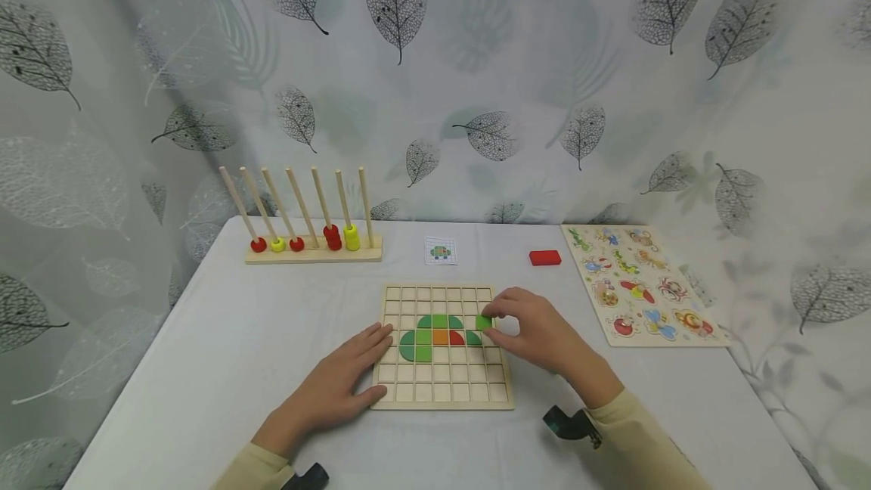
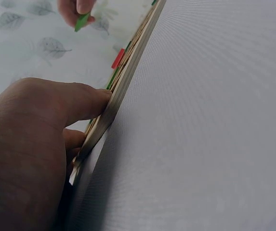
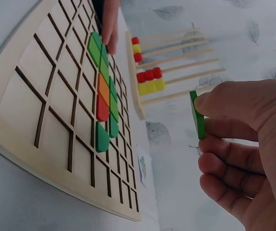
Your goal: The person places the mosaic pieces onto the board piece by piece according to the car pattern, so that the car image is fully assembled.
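Note:
A square wooden grid board [image 1: 442, 393] lies on the table with green, orange and red tiles in some of its cells. My right hand [image 1: 537, 327] pinches a green tile [image 3: 198, 115] between thumb and fingertips, held above the right side of the board. In the head view this tile looks square. My left hand [image 1: 340, 384] rests at the board's left edge, fingers extended, its thumb [image 2: 87, 100] touching the rim. On the board, a red tile [image 3: 102, 109] sits beside an orange tile [image 3: 103, 88], with green tiles, some rounded, around them.
Behind the board lies a small picture card [image 1: 441, 251] with a coloured pattern. A red block [image 1: 545, 258] stands to its right. A peg rack [image 1: 313, 254] with red and yellow beads is at back left, and an animal puzzle board [image 1: 640, 286] at right.

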A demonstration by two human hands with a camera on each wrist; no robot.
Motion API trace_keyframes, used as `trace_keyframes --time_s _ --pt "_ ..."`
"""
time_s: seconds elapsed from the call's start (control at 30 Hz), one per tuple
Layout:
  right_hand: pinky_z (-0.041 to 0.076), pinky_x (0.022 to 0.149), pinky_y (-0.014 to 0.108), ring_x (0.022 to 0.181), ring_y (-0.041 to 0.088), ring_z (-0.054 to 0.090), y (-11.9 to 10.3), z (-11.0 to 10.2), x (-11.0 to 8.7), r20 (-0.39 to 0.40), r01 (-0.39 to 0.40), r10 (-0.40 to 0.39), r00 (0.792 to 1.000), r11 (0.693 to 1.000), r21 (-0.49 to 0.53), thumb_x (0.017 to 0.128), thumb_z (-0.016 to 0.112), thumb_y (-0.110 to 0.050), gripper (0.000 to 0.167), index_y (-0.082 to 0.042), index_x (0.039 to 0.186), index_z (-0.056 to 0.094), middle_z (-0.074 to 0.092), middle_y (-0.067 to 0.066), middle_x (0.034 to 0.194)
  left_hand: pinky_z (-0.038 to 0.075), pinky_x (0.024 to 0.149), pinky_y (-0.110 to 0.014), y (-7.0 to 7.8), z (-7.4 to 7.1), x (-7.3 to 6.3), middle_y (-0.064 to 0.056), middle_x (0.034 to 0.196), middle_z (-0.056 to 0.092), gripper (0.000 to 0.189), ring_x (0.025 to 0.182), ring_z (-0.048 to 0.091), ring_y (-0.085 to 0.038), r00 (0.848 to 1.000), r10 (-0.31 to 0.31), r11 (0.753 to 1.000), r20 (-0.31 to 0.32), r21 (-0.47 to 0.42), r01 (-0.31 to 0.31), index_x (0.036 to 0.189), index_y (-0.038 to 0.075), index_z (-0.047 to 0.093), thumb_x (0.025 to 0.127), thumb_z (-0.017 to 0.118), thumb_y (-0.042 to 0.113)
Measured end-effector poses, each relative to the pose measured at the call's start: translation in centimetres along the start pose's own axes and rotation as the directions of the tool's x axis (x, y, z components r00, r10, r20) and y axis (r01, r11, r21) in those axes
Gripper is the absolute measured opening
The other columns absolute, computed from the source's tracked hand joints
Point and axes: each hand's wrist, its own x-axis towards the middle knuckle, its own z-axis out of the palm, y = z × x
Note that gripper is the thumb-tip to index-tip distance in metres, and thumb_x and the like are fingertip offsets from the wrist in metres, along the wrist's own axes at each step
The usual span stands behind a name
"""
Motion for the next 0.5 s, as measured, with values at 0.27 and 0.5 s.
trace_keyframes --time_s 0.27,0.5 --pt "0.063 0.085 0.037 0.098 0.017 0.068 -0.5 0.7 0.2 0.015 0.036 -0.036 0.999 0.999 0.018 0.089 0.091 -0.017 0.024 -0.015 0.111 0.082 0.071 -0.006 0.107 0.036 0.124 -0.056 -0.2 0.2 0.0 -0.001 0.175 0.036 0.076 0.162 0.029 -0.026 1.000 0.013 1.000 -0.016 0.003 -0.013 0.164 0.007 0.048 0.101 0.071 0.043" --pt "0.062 0.086 0.033 0.101 0.011 0.065 -1.2 1.3 0.5 0.017 0.056 -0.057 0.998 0.998 0.017 0.090 0.090 -0.017 0.022 -0.017 0.110 0.082 0.071 -0.008 0.108 0.036 0.123 -0.057 -0.2 0.2 0.0 -0.001 0.174 0.036 0.077 0.162 0.029 -0.027 1.000 0.014 1.000 -0.017 -0.002 -0.014 0.164 0.006 0.048 0.100 0.072 0.042"
